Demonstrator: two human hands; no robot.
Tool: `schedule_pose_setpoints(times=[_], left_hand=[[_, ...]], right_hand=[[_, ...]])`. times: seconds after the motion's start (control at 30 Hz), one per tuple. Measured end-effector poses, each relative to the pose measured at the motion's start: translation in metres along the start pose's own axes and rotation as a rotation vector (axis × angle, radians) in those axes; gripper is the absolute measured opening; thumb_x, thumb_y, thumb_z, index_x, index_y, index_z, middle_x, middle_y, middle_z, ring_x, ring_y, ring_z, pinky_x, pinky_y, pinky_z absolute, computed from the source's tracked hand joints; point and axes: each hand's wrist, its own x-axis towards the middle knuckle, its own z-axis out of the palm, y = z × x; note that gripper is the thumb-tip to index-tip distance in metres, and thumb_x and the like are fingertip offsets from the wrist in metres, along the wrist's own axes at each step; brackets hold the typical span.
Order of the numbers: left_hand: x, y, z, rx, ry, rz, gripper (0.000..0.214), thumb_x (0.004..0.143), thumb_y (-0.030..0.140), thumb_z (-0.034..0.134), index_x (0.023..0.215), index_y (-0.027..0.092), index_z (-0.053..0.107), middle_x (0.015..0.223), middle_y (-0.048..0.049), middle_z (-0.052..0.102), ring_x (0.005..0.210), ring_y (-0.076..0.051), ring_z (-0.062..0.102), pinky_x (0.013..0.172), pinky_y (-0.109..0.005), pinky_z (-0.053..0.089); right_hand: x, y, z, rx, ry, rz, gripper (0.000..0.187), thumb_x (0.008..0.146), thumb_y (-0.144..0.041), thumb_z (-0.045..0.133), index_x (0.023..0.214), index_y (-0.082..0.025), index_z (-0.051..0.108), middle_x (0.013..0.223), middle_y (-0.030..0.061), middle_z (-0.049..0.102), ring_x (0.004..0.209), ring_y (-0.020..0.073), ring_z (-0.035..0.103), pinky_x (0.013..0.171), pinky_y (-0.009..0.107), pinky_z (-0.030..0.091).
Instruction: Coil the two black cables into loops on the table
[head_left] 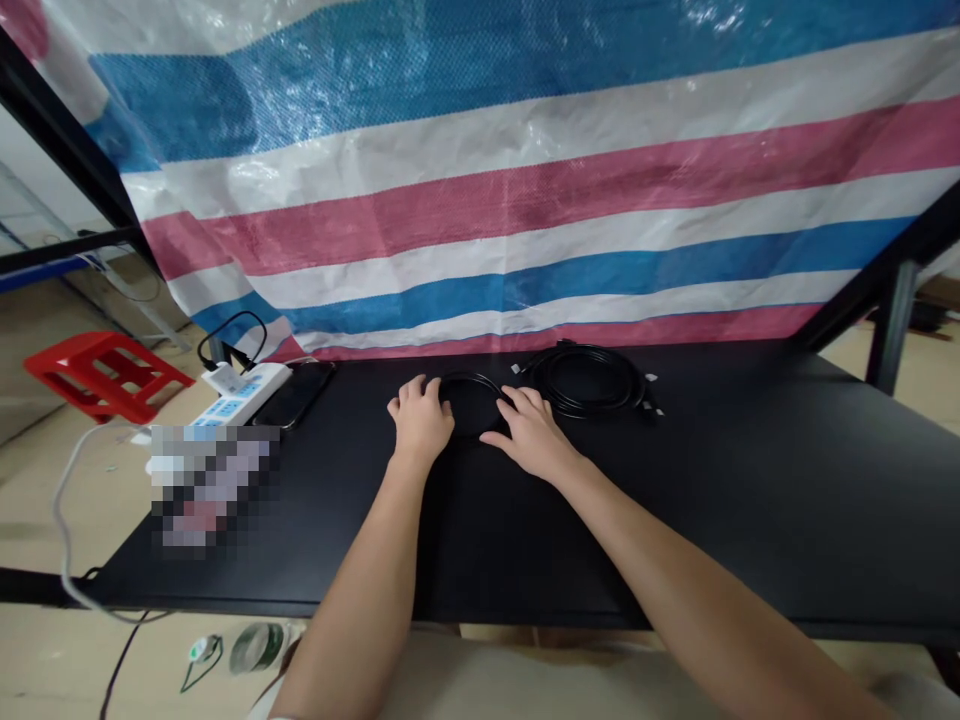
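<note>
A small loop of coiled black cable (pixel 471 377) lies on the black table (pixel 720 500) between my hands. My left hand (pixel 421 418) grips the loop's left side, its fingers curled over the cable. On the opposite side my right hand (pixel 534 432) holds the loop, with the thumb apart from the fingers. Part of the loop is hidden under both hands, and its lower side blends into the dark tabletop. Just behind my right hand rests a larger coil of black cable (pixel 589 382), with pale-tipped ends sticking out on both sides.
A white power strip (pixel 240 392) with a black plug and cord sits at the table's left, beside a dark phone (pixel 296 392). A blurred-out item (pixel 214 490) lies in front. Striped sheeting (pixel 480 220) hangs behind. A red stool (pixel 112 375) stands on the floor at left.
</note>
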Motion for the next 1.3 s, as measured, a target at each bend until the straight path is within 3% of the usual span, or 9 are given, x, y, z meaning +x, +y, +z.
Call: schedule_pose_setpoints(times=[0.07, 0.17, 0.27, 0.6, 0.7, 0.77, 0.9, 1.1, 1.3], left_hand=[[0.000, -0.002, 0.000, -0.082, -0.036, 0.163, 0.035, 0.078, 0.017, 0.051, 0.110, 0.021, 0.066, 0.125, -0.0123, 0.060, 0.120, -0.030, 0.050, 0.099, -0.050, 0.037], [-0.001, -0.003, 0.002, -0.250, -0.253, 0.407, 0.029, 0.073, 0.015, 0.052, 0.092, 0.024, 0.072, 0.096, -0.0075, 0.070, 0.094, -0.023, 0.063, 0.090, -0.039, 0.045], [-0.002, -0.004, 0.003, -0.319, -0.350, 0.478, 0.024, 0.065, 0.017, 0.058, 0.083, 0.023, 0.073, 0.082, -0.0061, 0.069, 0.076, -0.021, 0.063, 0.077, -0.033, 0.050], [0.003, -0.004, 0.017, -0.384, -0.130, 0.293, 0.015, 0.070, 0.012, 0.060, 0.071, 0.023, 0.071, 0.081, -0.0086, 0.067, 0.084, -0.024, 0.062, 0.086, -0.038, 0.048], [0.001, 0.000, 0.017, -0.267, 0.039, 0.109, 0.016, 0.072, 0.019, 0.065, 0.087, 0.021, 0.069, 0.104, -0.0124, 0.064, 0.106, -0.030, 0.056, 0.096, -0.046, 0.041], [-0.001, 0.002, 0.015, -0.182, 0.124, -0.069, 0.034, 0.069, 0.030, 0.070, 0.101, 0.018, 0.065, 0.119, -0.0171, 0.057, 0.117, -0.036, 0.048, 0.098, -0.053, 0.037], [-0.003, 0.003, 0.016, -0.151, 0.083, -0.225, 0.064, 0.064, 0.040, 0.073, 0.116, 0.009, 0.054, 0.132, -0.0242, 0.041, 0.125, -0.040, 0.040, 0.102, -0.054, 0.034], [0.005, -0.006, 0.024, -0.293, -0.012, -0.086, 0.059, 0.065, 0.027, 0.070, 0.119, 0.012, 0.051, 0.146, -0.0208, 0.027, 0.138, -0.036, 0.028, 0.111, -0.045, 0.030], [0.007, -0.003, 0.020, -0.200, -0.061, -0.103, 0.075, 0.060, 0.025, 0.070, 0.131, 0.017, 0.044, 0.154, -0.0208, 0.015, 0.143, -0.041, 0.009, 0.112, -0.059, 0.015]], right_hand=[[0.001, 0.003, 0.002, 0.031, 0.045, -0.032, 0.046, 0.084, -0.049, 0.054, 0.114, -0.016, 0.066, 0.129, 0.0185, 0.057, 0.119, 0.0343, 0.047, 0.093, 0.054, 0.042], [0.001, 0.007, 0.004, 0.094, 0.070, -0.073, 0.039, 0.083, -0.044, 0.057, 0.111, -0.018, 0.067, 0.123, 0.0171, 0.061, 0.116, 0.0333, 0.050, 0.091, 0.054, 0.045], [0.002, 0.010, 0.004, 0.148, 0.095, -0.099, 0.034, 0.083, -0.038, 0.058, 0.110, -0.019, 0.068, 0.122, 0.0153, 0.062, 0.118, 0.0323, 0.050, 0.091, 0.054, 0.045], [0.004, 0.027, -0.022, 0.220, 0.466, -0.018, 0.019, 0.081, -0.029, 0.052, 0.086, -0.023, 0.070, 0.094, 0.0092, 0.068, 0.099, 0.0279, 0.056, 0.091, 0.050, 0.044], [0.003, 0.039, -0.030, 0.204, 0.576, 0.035, 0.016, 0.080, -0.028, 0.052, 0.078, -0.023, 0.067, 0.086, 0.0079, 0.067, 0.092, 0.0267, 0.056, 0.089, 0.048, 0.044], [0.003, 0.049, -0.034, 0.181, 0.612, 0.089, 0.014, 0.079, -0.027, 0.052, 0.074, -0.024, 0.066, 0.083, 0.0073, 0.066, 0.090, 0.0267, 0.056, 0.088, 0.049, 0.044], [0.001, 0.072, -0.040, 0.123, 0.664, 0.236, 0.012, 0.076, -0.027, 0.053, 0.070, -0.023, 0.063, 0.079, 0.0076, 0.065, 0.084, 0.0272, 0.056, 0.085, 0.049, 0.043], [-0.004, 0.104, -0.043, 0.041, 0.733, 0.397, 0.010, 0.073, -0.026, 0.052, 0.067, -0.023, 0.060, 0.073, 0.0082, 0.063, 0.077, 0.0272, 0.056, 0.083, 0.049, 0.042], [-0.007, 0.119, -0.044, 0.018, 0.727, 0.521, 0.006, 0.066, -0.024, 0.052, 0.064, -0.022, 0.057, 0.065, 0.0073, 0.060, 0.074, 0.0277, 0.057, 0.082, 0.051, 0.041]])
